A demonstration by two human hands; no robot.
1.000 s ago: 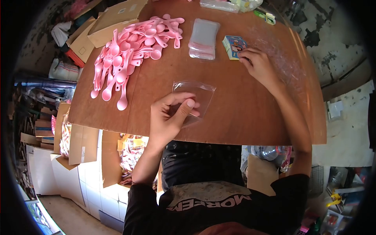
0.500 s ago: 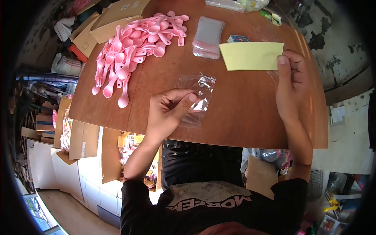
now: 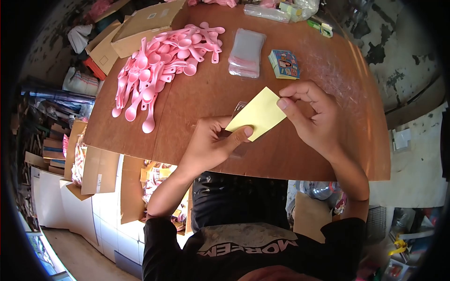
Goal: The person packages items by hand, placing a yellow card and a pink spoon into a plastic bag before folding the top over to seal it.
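Brown wood forms the worktop point(image 3: 187, 103); on it, nearer the person than the card stack point(image 3: 285, 64), is a yellow card point(image 3: 260, 112). The left hand point(image 3: 206, 145) pinches it over a clear bag point(image 3: 239, 106), and the right hand's point(image 3: 319, 119) fingers grip its other end. Light, even pressure should avoid creases; keeping the film smooth helps prevent snags.
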